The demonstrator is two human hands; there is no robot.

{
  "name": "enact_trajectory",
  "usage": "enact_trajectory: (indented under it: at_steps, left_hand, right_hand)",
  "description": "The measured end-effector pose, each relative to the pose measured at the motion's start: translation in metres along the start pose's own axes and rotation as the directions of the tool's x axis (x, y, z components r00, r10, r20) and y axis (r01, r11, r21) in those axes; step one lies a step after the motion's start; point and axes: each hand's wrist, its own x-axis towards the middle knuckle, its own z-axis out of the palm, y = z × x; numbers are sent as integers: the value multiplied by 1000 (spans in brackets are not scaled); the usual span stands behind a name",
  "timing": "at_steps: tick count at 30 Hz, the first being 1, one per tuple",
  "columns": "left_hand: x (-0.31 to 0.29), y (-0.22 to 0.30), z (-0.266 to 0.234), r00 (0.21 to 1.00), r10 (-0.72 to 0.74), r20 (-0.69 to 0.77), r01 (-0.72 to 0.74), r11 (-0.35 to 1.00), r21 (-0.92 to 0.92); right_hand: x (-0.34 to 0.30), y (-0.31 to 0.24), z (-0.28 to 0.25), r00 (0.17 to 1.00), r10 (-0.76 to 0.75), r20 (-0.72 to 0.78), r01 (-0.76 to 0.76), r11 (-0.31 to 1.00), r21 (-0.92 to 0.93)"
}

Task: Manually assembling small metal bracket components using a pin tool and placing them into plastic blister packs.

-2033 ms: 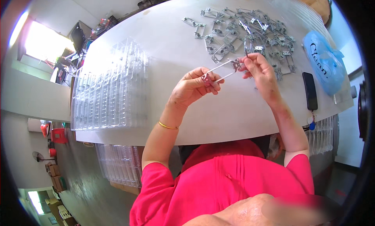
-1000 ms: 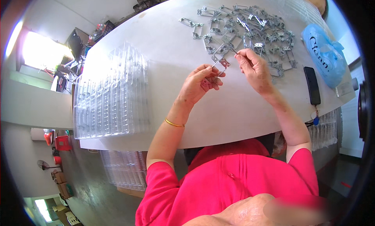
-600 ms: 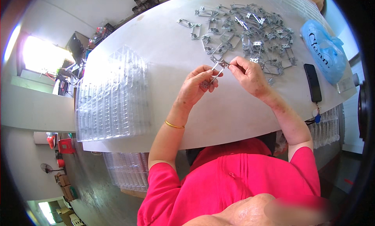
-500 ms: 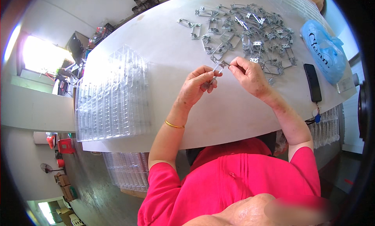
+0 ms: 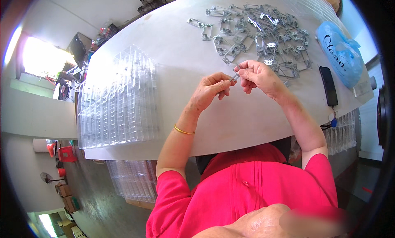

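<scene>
Now, hands: left hand and right hand meet above the white table, fingertips pinched narrow on one small metal clip held between them.
Clip: just this side of the heap of metal clips, off the table.
Doing it well: likely best to keep both pinches near the clip's ends, so it cannot twist or spring away.
Trays: clear plastic stack, well left of the heap.
Bag: blue, crumpled, printed in dark letters, right of the heap.
Phone: dark slab, below the bag.
</scene>
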Motion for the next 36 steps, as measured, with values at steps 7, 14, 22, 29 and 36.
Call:
enact_trajectory:
  at_steps: [7,14,22,29,36]
  left_hand:
    - [-1,-1,1,1000,-14,-10,15,991,136]
    - [-5,-2,5,997,-78,28,65,947,315]
    - [-1,-17,-10,998,2,65,26,908,-418]
    - [2,-24,-11,998,-13,54,37,879,-475]
    - [1,-24,-10,999,-13,38,28,916,-399]
  right_hand:
    - [4,3,1,995,89,-40,-93,986,-139]
    - [18,23,-3,960,-260,-103,150,788,-597]
    - [-3,7,-2,985,-24,-170,15,998,-54]
    - [-21,16,3,996,3,-94,-23,977,-211]
    - [-16,30,0,995,-72,-67,55,971,-231]
